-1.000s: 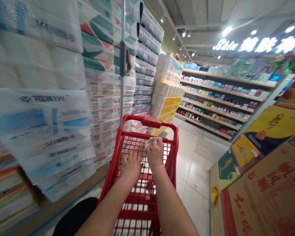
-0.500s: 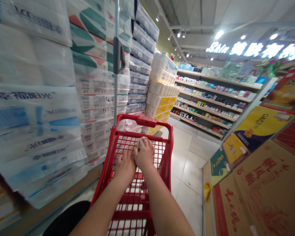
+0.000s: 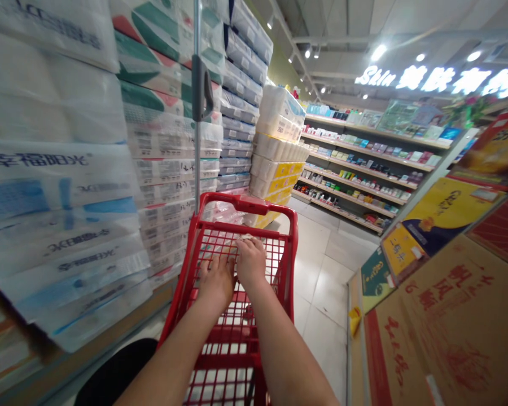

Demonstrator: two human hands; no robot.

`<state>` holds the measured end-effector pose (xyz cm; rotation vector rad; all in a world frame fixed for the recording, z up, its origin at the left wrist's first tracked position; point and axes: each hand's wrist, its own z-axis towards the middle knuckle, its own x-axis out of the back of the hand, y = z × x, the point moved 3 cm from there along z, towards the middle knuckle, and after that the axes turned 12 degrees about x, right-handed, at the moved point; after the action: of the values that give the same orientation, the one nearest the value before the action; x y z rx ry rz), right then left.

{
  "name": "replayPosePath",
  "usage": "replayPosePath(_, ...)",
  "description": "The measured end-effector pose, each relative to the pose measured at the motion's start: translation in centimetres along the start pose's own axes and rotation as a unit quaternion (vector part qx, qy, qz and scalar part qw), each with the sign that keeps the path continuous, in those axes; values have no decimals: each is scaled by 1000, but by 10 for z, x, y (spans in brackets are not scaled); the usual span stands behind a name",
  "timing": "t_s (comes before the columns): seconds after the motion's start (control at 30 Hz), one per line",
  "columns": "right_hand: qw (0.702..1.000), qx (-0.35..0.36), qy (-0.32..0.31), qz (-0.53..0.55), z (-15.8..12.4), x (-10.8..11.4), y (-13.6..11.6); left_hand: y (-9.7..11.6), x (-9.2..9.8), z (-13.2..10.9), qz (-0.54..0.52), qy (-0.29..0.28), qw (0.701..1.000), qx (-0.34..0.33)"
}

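Note:
Both hands are stretched forward over a red plastic shopping basket cart (image 3: 291, 237), close to its inner grid wall. My left hand (image 3: 217, 279) rests at the grid with its fingers apart, and nothing shows in it. Just beside it, my right hand (image 3: 252, 260) is closed, knuckles up, near the far part of the grid. A small crumpled whitish thing (image 3: 246, 237) pokes out at its fingertips; its kind cannot be made out. From the cart's far left corner rises a metal pole with a grey grip (image 3: 198, 90).
Tall stacks of wrapped tissue packs (image 3: 68, 186) line the left side. More toilet roll packs (image 3: 275, 163) stand ahead. Cardboard cartons (image 3: 449, 316) border the right. Shelves of small boxes (image 3: 364, 152) stand beyond the tiled floor (image 3: 322, 293).
My right hand's fingers have curled in more, and the thing at its fingertips shows less. My left hand stays nearly in place. The view has shifted slightly.

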<state>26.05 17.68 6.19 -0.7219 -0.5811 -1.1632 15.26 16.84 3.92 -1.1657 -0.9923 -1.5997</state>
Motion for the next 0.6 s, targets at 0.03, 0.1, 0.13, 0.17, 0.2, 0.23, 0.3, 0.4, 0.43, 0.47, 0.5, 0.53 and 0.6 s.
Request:
replayPosePath(0.03, 1000, -7, 5, -12, -1, 0, 0, 0, -1, 0, 2, 4, 1000, 1)
replayPosePath(0.1, 998, -37, 23, -36, -2, 1, 2, 0, -2, 0, -2, 17, 1000, 0)
replayPosePath(0.13, 998, -45, 26, -41, -3, 2, 3, 0, -3, 0, -4, 21, 1000, -1)
replayPosePath(0.17, 998, -39, 21, -36, -3, 2, 5, 0, -4, -1, -5, 22, 1000, -2)
replayPosePath(0.2, 999, -22, 11, -23, -3, 1, 6, 0, -4, -1, -3, 18, 1000, -2)
replayPosePath(0.23, 1000, 0, -1, -6, -2, 1, 7, 0, -4, -1, 0, 11, 1000, -1)
replayPosePath(0.3, 1000, 15, -8, 16, -1, 2, 11, 1, -1, -3, 3, 1, 1000, 0)
replayPosePath(0.4, 998, -53, 21, -6, -1, 5, 20, 3, 4, -4, -7, -3, 1000, -1)
replayPosePath(0.43, 997, -71, 27, -15, -2, 5, 21, 4, 5, -4, -10, -4, 1000, -1)
replayPosePath(0.47, 997, -74, 23, -19, -2, 5, 20, 4, 6, -3, -10, -6, 1000, -1)
replayPosePath(0.5, 998, -62, 13, -15, -2, 4, 18, 5, 6, -3, -7, -9, 1000, 1)
replayPosePath(0.53, 999, -38, -1, -5, -1, 2, 15, 5, 5, -2, -3, -13, 1000, 2)
replayPosePath(0.6, 999, 14, -27, 21, 0, 0, 10, 5, 2, -1, 8, -19, 1000, 4)
